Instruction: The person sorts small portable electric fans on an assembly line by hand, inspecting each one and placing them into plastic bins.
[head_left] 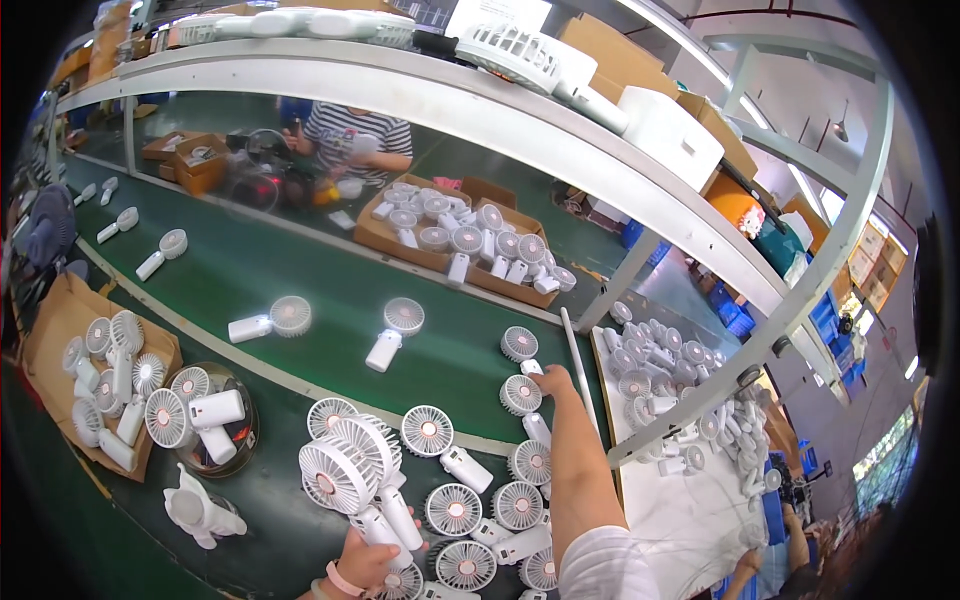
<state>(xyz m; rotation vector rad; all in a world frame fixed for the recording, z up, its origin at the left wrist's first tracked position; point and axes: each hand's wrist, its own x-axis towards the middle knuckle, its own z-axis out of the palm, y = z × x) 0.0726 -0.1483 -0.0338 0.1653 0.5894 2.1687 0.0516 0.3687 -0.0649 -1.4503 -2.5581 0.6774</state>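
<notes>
My left hand, with a pink band at the wrist, is closed round the white handles of a bunch of small handheld fans; their round grilles overlap, so I cannot tell how many. My right hand reaches far forward to the belt's near right end. Its fingers are closed at the white handle of a handheld fan, whose grille points away from me. Another fan lies just beside those fingers. Between my arms, several more fans lie face up on the dark table, close together.
More fans lie spaced along the green belt. Cardboard boxes of fans stand at the left and beyond the belt. A round tin holds fans near a white fan-shaped piece. A shelf crosses overhead; a co-worker sits opposite.
</notes>
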